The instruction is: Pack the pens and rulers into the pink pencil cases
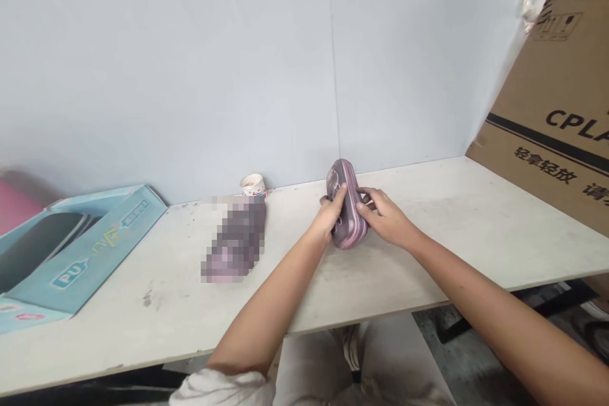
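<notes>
A dark and pink pencil case (349, 228) with rounded ends stands on its long edge on the white table, tilted a little. My left hand (332, 208) grips it from the left, thumb lying across its dark printed face. On the other side my right hand (380, 212) has its thumb and fingers pinched at the case's striped pink edge. Whether a zipper pull is between those fingers is too small to make out. Another dark and pink item (235, 241), blurred by pixelation, lies on the table to the left of my left hand.
A light-blue box (109, 247) marked PU, with dark cases inside, sits at the left. Against the back wall stands a small paper cup (253, 185). A large brown carton (547, 133) leans at the right. The table's (181, 330) front edge runs before my lap.
</notes>
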Demonstrator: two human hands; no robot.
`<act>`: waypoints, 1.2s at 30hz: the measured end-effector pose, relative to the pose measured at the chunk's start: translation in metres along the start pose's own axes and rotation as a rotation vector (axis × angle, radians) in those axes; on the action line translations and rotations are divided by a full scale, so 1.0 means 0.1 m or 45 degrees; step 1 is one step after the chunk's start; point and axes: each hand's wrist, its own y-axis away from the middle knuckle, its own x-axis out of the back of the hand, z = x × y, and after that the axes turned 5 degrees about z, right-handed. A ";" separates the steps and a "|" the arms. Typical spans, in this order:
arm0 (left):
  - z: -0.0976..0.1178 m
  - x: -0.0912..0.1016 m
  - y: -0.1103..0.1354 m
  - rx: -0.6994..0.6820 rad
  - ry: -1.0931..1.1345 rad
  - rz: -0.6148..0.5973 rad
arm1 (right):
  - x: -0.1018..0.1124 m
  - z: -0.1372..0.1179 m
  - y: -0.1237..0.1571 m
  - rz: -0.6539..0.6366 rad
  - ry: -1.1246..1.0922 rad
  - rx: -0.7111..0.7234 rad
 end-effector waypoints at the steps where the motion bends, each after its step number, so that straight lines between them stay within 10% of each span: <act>1: -0.01 -0.07 0.01 -0.048 -0.128 -0.037 | 0.02 0.01 0.00 0.012 0.039 -0.010; 9: -0.01 -0.44 -0.03 0.024 -0.427 -0.084 | 0.36 0.55 0.06 0.004 -0.154 -0.308; 14: 0.10 -0.18 -0.09 0.034 -0.480 -0.194 | 0.54 0.86 0.15 -0.012 -0.240 -0.484; 19: 0.04 -0.01 -0.21 -0.656 -1.273 0.219 | 0.55 1.05 0.24 -0.060 -0.327 -0.514; 24: -0.32 -0.50 -0.34 -0.738 -1.774 -0.071 | 0.39 1.00 0.25 -0.025 -0.405 -0.503; 30: -0.35 -0.94 -0.51 -0.635 -1.678 -0.090 | 0.38 0.79 0.23 0.191 -0.422 -0.467; 36: 0.22 -1.20 -0.52 -1.050 -0.915 -0.114 | 0.91 0.08 -0.14 0.329 0.199 -0.105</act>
